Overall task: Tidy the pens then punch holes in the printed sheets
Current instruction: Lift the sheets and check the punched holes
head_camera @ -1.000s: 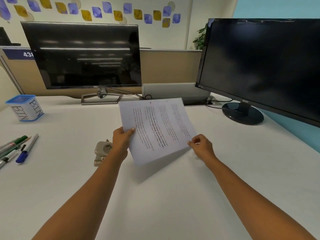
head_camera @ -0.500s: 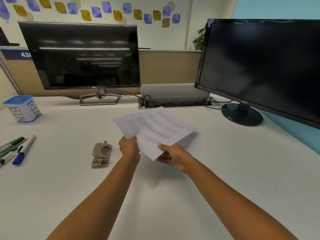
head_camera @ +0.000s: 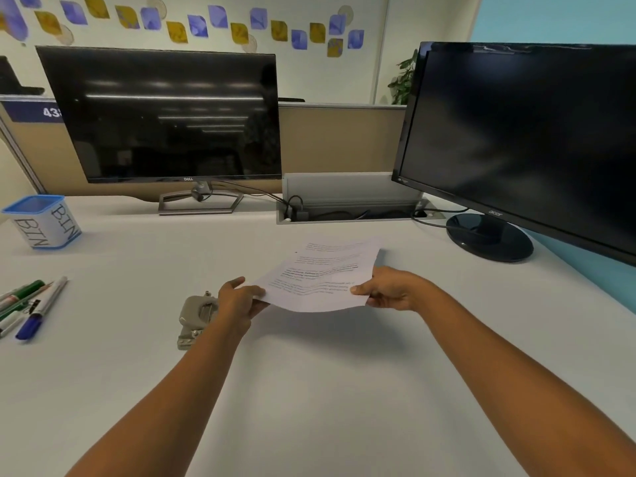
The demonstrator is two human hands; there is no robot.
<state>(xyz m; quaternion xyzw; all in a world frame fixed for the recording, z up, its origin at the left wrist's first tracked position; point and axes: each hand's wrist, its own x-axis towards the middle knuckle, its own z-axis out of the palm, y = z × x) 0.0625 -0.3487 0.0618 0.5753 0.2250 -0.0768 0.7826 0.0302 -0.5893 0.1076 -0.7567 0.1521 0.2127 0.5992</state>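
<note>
We'd lowered the sheets [head_camera: 323,277] flat twd the punch [head_camera: 198,316], left hand [head_camera: 237,301] & right hand [head_camera: 389,287] fingers pinching them; pens [head_camera: 31,304] still loose.

Wide white desk top [head_camera: 344,390], matte, evenly lit. Far edge: tan fabric partition panel [head_camera: 337,139] with a grey top rail. Black flat Dell monitor [head_camera: 165,115] at far left on an open grey frame stand, screen dark, reflecting rows of ceiling strip lights. Larger black Acer monitor [head_camera: 523,139] at far right corner on a round black base. Between them, a grey recessed cable tray [head_camera: 351,201], lid up. White wall behind carries blue and yellow paper shapes [head_camera: 198,25]; teal wall [head_camera: 557,18] to the right; green leafy plant [head_camera: 404,80] beyond the partition.
</note>
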